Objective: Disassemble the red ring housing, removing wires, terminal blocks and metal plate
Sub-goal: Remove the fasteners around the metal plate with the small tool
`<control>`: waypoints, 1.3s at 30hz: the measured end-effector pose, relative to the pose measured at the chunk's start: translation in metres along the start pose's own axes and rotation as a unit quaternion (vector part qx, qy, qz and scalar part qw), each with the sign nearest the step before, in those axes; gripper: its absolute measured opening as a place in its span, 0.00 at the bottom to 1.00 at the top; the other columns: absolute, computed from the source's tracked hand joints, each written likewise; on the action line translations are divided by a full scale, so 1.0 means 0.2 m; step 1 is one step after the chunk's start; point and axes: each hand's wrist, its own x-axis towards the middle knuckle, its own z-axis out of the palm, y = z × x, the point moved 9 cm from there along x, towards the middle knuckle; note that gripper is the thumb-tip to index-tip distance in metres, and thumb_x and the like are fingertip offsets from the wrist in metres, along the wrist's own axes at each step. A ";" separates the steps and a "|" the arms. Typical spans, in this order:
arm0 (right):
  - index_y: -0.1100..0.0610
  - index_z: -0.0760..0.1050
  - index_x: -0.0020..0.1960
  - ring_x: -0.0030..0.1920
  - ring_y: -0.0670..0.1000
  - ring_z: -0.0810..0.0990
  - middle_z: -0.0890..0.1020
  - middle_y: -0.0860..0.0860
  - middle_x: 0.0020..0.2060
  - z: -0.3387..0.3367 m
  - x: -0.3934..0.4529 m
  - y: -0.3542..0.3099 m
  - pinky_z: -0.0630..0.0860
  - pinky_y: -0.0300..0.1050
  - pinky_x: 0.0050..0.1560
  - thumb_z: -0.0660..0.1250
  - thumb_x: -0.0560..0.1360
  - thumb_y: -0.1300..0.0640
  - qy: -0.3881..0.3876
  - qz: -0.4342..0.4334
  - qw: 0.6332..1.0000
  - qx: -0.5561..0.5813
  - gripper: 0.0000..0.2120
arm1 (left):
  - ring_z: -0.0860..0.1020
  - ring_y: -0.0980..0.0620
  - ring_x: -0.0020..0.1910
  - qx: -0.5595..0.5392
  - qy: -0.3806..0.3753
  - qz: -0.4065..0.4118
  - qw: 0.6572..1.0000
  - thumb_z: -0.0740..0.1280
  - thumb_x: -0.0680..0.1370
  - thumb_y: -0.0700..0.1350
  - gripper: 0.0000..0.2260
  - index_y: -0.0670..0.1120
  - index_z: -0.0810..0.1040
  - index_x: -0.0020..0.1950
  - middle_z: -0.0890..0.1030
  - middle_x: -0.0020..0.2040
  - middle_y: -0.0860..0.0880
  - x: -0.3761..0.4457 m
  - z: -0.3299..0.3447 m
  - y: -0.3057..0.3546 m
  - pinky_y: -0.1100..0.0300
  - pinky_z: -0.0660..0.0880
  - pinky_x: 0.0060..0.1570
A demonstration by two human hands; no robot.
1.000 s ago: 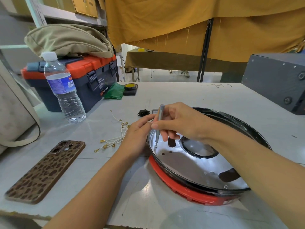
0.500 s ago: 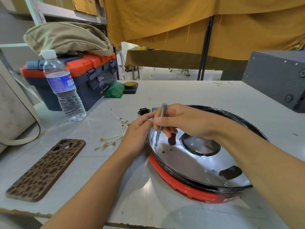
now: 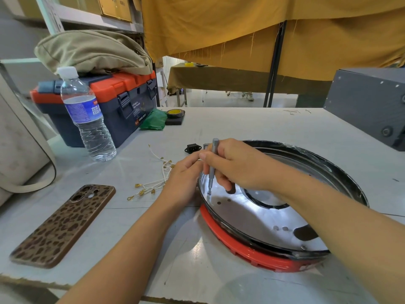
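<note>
Since the earlier frame, screwdriver (image 3: 212, 166) has tilted more upright; right hand (image 3: 237, 165) pinches it, tip on metal plate (image 3: 252, 218) screw directly below; left hand (image 3: 183, 178) grips the rim.

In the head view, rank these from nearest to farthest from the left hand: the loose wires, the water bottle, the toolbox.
From the left hand:
1. Loose wires, right beside it on the table.
2. Water bottle, further back on the left.
3. Toolbox, behind the bottle.

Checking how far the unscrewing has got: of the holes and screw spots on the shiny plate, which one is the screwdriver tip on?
The spot at the metal plate's left edge, under the screwdriver held by the right hand. The two small holes nearer the camera lie bare.
</note>
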 end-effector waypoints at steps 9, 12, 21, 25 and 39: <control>0.62 0.76 0.45 0.33 0.52 0.74 0.80 0.54 0.29 -0.01 -0.04 0.00 0.73 0.39 0.38 0.54 0.83 0.55 -0.090 -0.004 0.994 0.059 0.17 | 0.79 0.50 0.56 -0.019 -0.009 -0.018 1.000 0.60 0.79 0.44 0.13 0.46 0.79 0.60 0.82 0.55 0.46 0.00 0.01 0.00 0.56 0.74 0.57; 0.61 0.77 0.47 0.36 0.50 0.74 0.81 0.54 0.32 -0.01 -0.06 0.00 0.73 0.39 0.40 0.54 0.82 0.54 -0.114 0.002 0.992 0.060 0.16 | 0.79 0.50 0.56 -0.028 0.000 -0.029 0.999 0.60 0.80 0.41 0.14 0.46 0.78 0.62 0.82 0.57 0.46 0.00 0.00 -0.01 0.59 0.75 0.56; 0.63 0.78 0.40 0.23 0.46 0.70 0.77 0.54 0.23 -0.01 -0.05 0.02 0.67 0.30 0.29 0.58 0.80 0.46 -0.041 0.023 0.995 0.088 0.23 | 0.81 0.48 0.53 -0.046 -0.004 -0.022 0.999 0.60 0.80 0.44 0.11 0.47 0.81 0.56 0.84 0.50 0.46 -0.01 0.01 -0.02 0.56 0.76 0.54; 0.62 0.76 0.36 0.21 0.44 0.70 0.74 0.50 0.17 -0.05 -0.02 0.06 0.71 0.35 0.32 0.59 0.80 0.46 0.034 0.054 0.998 -0.001 0.23 | 0.81 0.53 0.46 -0.036 -0.009 -0.019 0.999 0.59 0.80 0.39 0.12 0.48 0.81 0.53 0.84 0.47 0.47 0.00 0.01 -0.03 0.61 0.77 0.47; 0.57 0.69 0.29 0.16 0.41 0.68 0.76 0.49 0.17 -0.05 -0.03 0.04 0.62 0.27 0.20 0.67 0.77 0.52 0.034 0.063 0.997 -0.011 0.20 | 0.80 0.49 0.57 -0.031 -0.002 -0.035 0.999 0.59 0.79 0.40 0.15 0.46 0.77 0.63 0.82 0.57 0.46 0.00 0.00 -0.04 0.53 0.75 0.60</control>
